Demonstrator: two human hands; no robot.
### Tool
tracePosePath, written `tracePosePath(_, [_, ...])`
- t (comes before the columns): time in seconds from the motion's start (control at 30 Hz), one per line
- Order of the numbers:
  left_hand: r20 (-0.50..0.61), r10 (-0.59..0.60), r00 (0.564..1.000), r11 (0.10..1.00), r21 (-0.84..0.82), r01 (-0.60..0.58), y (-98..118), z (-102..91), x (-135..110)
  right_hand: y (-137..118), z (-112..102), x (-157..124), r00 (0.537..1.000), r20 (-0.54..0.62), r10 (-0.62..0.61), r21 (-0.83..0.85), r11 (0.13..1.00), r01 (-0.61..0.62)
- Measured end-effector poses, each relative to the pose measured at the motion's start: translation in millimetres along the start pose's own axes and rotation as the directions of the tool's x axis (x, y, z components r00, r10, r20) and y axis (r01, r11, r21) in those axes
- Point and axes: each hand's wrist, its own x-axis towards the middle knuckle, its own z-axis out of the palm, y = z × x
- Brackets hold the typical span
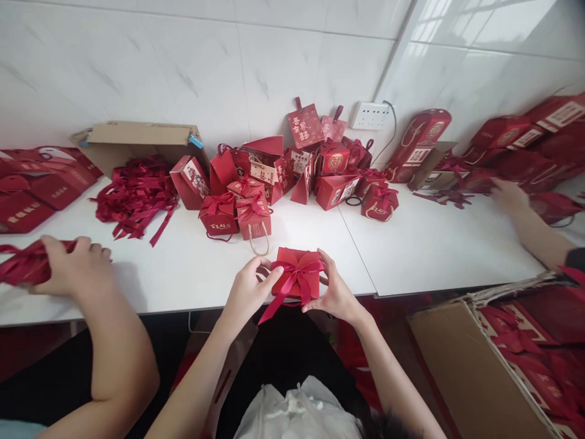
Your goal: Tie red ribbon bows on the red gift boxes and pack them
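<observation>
Both my hands hold a red gift box (286,257) at the front edge of the white table. A dark pink ribbon bow (299,274) sits on its top, one tail hanging down to the left. My left hand (251,286) grips the left side, thumb on the top near the bow and fingers curled behind. On the right side, my right hand (336,289) is closed round the edge, its thumb low by a ribbon tail. Just beyond, a small red box with a rope handle (254,222) stands on the table.
Several red gift boxes (269,167) cluster against the tiled wall. A ribbon pile (137,192) spills from a cardboard box (141,137). Co-workers' hands reach in at left (80,265) and right (510,196). A large carton (461,366) of red boxes stands at lower right.
</observation>
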Motion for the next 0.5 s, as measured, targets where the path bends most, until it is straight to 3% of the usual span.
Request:
tracePosePath(0.07, [-0.089,0.142,0.986,0.989,-0.029,-0.145,11,10.6,0,-8,-10,-7,0.998,-0.060,-0.035,-0.039,0.999,0.033])
tracePosePath(0.13, [-0.186,0.378,0.907,0.923,0.002,-0.384,24,18.5,-2,-17,-22,-16,0.989,-0.129,-0.075,-0.089,0.994,0.064])
tracePosePath(0.2, [-0.233,0.643,0.729,0.761,0.091,-0.642,38,25.8,-6,-25,-32,-26,0.968,-0.212,-0.134,-0.145,0.984,0.105])
tracePosePath(0.27, [-0.210,0.854,0.475,0.512,0.187,-0.838,52,34.0,-10,-31,-40,-35,0.932,-0.300,-0.204,-0.202,0.968,0.147])
tracePosePath(0.33, [-0.159,0.956,0.245,0.279,0.255,-0.926,63,43.4,-14,-37,-46,-43,0.892,-0.368,-0.263,-0.255,0.951,0.176])
tracePosePath(0.37, [-0.141,0.976,0.166,0.200,0.275,-0.940,68,48.2,-16,-40,-49,-46,0.874,-0.393,-0.286,-0.274,0.944,0.186])
tracePosePath(0.43, [-0.125,0.989,0.081,0.115,0.291,-0.950,75,57.3,-19,-43,-54,-52,0.846,-0.426,-0.321,-0.303,0.932,0.201])
tracePosePath(0.5, [-0.123,0.991,0.049,0.082,0.280,-0.956,81,64.8,-20,-44,-60,-58,0.821,-0.451,-0.351,-0.325,0.921,0.215])
